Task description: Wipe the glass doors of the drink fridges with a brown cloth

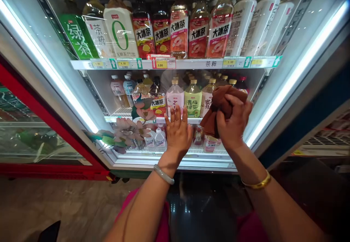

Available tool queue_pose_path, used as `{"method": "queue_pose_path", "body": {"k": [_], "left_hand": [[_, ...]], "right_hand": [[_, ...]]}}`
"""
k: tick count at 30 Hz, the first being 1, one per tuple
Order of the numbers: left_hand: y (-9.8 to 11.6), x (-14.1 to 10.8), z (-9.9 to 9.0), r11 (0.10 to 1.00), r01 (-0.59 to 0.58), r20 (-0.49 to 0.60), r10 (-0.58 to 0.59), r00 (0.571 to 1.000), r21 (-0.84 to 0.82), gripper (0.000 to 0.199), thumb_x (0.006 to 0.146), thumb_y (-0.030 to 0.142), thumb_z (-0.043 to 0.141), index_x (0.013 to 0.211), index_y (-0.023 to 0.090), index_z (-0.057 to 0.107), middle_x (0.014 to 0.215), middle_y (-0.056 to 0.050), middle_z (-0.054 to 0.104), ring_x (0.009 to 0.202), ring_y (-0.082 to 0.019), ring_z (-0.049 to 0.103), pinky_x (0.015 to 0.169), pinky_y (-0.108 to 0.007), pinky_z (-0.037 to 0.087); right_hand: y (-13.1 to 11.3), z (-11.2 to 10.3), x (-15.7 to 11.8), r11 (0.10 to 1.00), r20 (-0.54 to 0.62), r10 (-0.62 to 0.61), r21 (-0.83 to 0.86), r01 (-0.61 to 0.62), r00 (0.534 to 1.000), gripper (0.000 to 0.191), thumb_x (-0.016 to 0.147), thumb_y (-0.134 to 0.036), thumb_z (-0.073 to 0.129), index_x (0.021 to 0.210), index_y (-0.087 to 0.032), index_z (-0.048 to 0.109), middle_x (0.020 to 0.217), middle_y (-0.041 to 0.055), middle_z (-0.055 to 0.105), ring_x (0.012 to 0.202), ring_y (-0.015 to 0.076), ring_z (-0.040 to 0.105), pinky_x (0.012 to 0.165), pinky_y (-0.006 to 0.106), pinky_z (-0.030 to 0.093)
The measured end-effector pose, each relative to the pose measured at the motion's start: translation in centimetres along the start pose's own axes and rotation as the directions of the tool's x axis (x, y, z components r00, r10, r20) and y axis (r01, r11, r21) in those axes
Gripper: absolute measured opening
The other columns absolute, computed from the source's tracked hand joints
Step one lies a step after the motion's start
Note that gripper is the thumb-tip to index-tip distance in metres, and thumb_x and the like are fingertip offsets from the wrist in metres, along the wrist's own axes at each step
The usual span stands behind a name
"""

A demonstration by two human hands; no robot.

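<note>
In the head view, the person's right hand (pixel 234 116) is gripping a crumpled brown fabric cloth (pixel 218 101) before a clear glass pane (pixel 172 76); the left hand (pixel 179 131) is holding its fingers wide, apparently bracing. Flattening the cloth would probably be helping even wiping.

Two white light strips (pixel 51 69) glare; the floor (pixel 87 205) lies dim.

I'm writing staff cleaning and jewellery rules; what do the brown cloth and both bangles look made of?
Brown cloth: soft, matte fabric, perhaps microfibre, bunched in folds in the right hand.
Pale bangle: smooth, greyish with a sheen; possibly jade, other stone or glass.
Yellow bangle: polished metal by its gleam; gold or gold-toned.
</note>
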State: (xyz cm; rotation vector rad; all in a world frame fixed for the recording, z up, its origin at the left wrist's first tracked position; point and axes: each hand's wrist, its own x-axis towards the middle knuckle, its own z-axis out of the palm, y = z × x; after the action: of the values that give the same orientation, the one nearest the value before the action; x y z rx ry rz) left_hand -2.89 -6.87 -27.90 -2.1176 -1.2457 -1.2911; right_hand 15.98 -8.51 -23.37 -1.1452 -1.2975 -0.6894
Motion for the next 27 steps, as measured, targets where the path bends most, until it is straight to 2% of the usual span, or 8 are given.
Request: {"method": "queue_pose_path", "body": {"k": [2,5,8,12,15,20,22,27], "left_hand": [[-0.4,-0.1,-0.1,1.000,0.023,-0.017,-0.023,1.000,0.006,0.084,0.098,0.017,0.050,0.168,0.021,0.004,0.174,-0.014,0.001,0.162,-0.031,-0.003,0.131,-0.063,0.007],[-0.8,-0.2,0.0,1.000,0.010,-0.018,-0.010,1.000,0.011,0.087,0.097,0.016,0.053,0.168,0.025,0.002,0.174,-0.014,0.000,0.162,-0.033,0.000,0.130,-0.066,0.010],[-0.7,-0.3,0.4,1.000,0.012,-0.014,-0.012,1.000,0.028,0.091,0.095,0.015,0.056,0.168,0.025,0.002,0.173,-0.015,0.003,0.162,-0.034,0.003,0.129,-0.067,0.008],[0.0,-0.3,1.2,0.997,-0.061,-0.036,0.063,0.997,0.056,0.087,0.098,0.018,0.053,0.168,0.024,0.001,0.172,-0.015,0.012,0.162,-0.030,0.007,0.130,-0.063,0.002],[0.3,-0.3,1.6,0.993,-0.105,-0.036,0.107,0.994,0.051,0.083,0.098,0.018,0.052,0.168,0.025,0.007,0.172,-0.014,0.014,0.162,-0.029,0.006,0.130,-0.064,0.004],[0.0,-0.7,1.6,0.996,-0.090,0.017,0.090,0.996,0.012,0.081,0.095,0.014,0.052,0.167,0.020,0.015,0.172,-0.016,0.017,0.162,-0.031,0.008,0.130,-0.065,0.013],[-0.1,-0.7,1.3,0.996,-0.087,0.032,0.087,0.996,0.005,0.080,0.096,0.015,0.050,0.167,0.018,0.014,0.171,-0.017,0.020,0.162,-0.030,0.008,0.131,-0.064,0.015],[0.2,-0.4,0.5,0.996,-0.085,0.057,0.085,0.995,0.001,0.082,0.100,0.020,0.048,0.168,0.020,0.002,0.172,-0.016,0.018,0.162,-0.029,0.008,0.130,-0.063,0.015]], "right_hand": [[-1.2,0.4,-1.1,0.999,0.046,-0.013,-0.033,0.014,0.999,0.047,0.086,-0.021,0.061,0.132,-0.028,0.060,0.130,0.0113,0.052,0.123,0.0300,0.054,0.102,0.051,0.051],[-2.8,0.8,-4.2,0.976,0.205,-0.184,-0.082,0.204,0.961,0.039,0.088,-0.025,0.063,0.127,-0.031,0.065,0.132,0.0113,0.053,0.115,0.0294,0.057,0.099,0.050,0.050],[-2.6,0.7,-5.0,0.936,0.226,-0.321,-0.070,0.344,0.920,0.033,0.089,-0.027,0.064,0.122,-0.032,0.068,0.127,0.0103,0.056,0.106,0.0260,0.060,0.097,0.046,0.050],[-0.9,0.2,-2.6,0.989,0.062,-0.117,-0.079,0.122,0.991,0.040,0.088,-0.025,0.062,0.128,-0.032,0.064,0.129,0.0103,0.056,0.115,0.0296,0.059,0.097,0.050,0.051],[-0.6,0.7,-2.6,0.998,0.005,0.011,-0.068,-0.010,1.000,0.047,0.087,-0.024,0.062,0.133,-0.032,0.060,0.131,0.0114,0.055,0.118,0.0321,0.059,0.095,0.053,0.053],[-2.0,1.8,-5.6,0.964,0.106,-0.249,-0.067,0.257,0.963,0.039,0.088,-0.027,0.064,0.126,-0.033,0.064,0.129,0.0109,0.054,0.109,0.0283,0.062,0.095,0.048,0.054],[-2.0,1.5,-5.2,0.957,0.098,-0.282,-0.045,0.287,0.954,0.039,0.088,-0.026,0.064,0.126,-0.033,0.064,0.128,0.0106,0.055,0.110,0.0282,0.062,0.096,0.048,0.053],[-0.3,0.1,-2.1,0.998,-0.016,0.057,-0.036,-0.058,0.998,0.051,0.087,-0.025,0.063,0.137,-0.031,0.056,0.130,0.0124,0.055,0.119,0.0322,0.059,0.097,0.054,0.053]]}}
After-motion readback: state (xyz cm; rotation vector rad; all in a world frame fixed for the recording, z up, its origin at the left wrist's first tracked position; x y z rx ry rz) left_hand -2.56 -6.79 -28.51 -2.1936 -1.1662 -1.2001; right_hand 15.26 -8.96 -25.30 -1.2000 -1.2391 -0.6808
